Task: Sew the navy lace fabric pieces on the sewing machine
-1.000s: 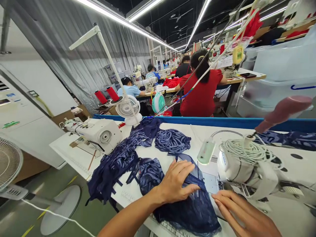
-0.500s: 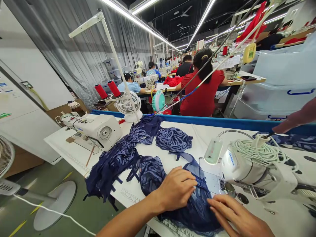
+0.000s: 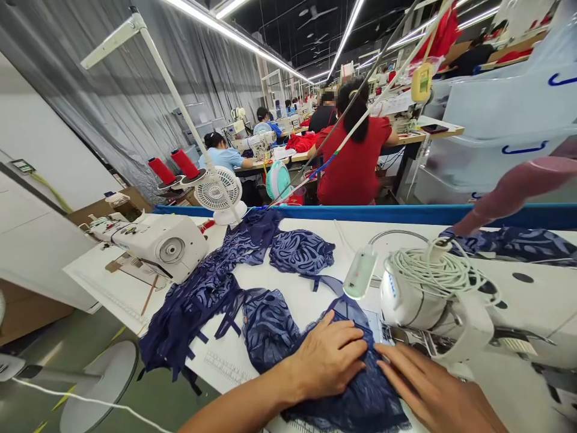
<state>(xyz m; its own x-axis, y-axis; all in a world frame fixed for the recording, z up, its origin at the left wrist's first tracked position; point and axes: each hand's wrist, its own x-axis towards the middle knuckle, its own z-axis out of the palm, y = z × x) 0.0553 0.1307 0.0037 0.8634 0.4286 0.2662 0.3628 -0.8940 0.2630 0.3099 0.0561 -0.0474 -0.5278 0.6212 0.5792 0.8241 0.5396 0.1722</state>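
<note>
Rows of sewing stations stretch behind our white table [image 3: 279, 300]; we press both flat, open hands, left hand [image 3: 331, 358] and right hand [image 3: 428, 388], onto navy lace fabric [image 3: 356, 400] beside the sewing machine [image 3: 433, 300], gripping nothing.

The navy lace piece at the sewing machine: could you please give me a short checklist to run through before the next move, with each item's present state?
1. Left hand flat on the navy lace piece: ok, palm down with fingers spread.
2. Right hand on the fabric edge beside the sewing machine: ok, its fingers touch the lace.
3. Fabric seated under the needle and presser foot: cannot tell, the machine head hides that spot.
4. Fingers away from the needle: cannot tell, the needle is not visible.
5. Lace lying smooth: not ok, it is bunched under the left hand.
6. Loose navy pieces kept apart from the work: not ok, the pile reaches the piece under the hands.
</note>
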